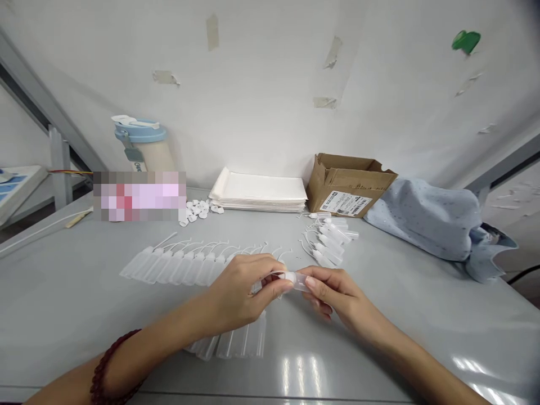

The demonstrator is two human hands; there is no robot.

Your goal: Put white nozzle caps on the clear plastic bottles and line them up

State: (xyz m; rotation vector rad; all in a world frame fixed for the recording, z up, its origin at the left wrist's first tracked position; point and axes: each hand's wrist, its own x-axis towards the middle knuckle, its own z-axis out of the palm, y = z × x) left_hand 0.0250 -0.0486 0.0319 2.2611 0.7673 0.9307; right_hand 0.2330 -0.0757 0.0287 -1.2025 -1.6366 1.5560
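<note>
Between my two hands lies a small clear plastic squeeze bottle (300, 280) with a white cap and thin strap, tilted nearly level above the table. My left hand (248, 287) pinches its cap end between thumb and fingers. At the other end my right hand (333, 289) grips the bottle's body. Behind my left hand runs a row of similar bottles (177, 267) with thin straps pointing away from me. More clear bottles (242, 337) lie below my left wrist, partly covered by it. A loose group of small strapped bottles (331, 242) rests beyond my right hand.
White caps (198, 210) are piled near a blurred pink item (139, 197). A blue-lidded tumbler (145, 143) stands behind it. Along the wall are stacked white envelopes (259, 191) and an open cardboard box (350, 185). Light blue cloth (426, 219) sits right on the grey table (379, 264).
</note>
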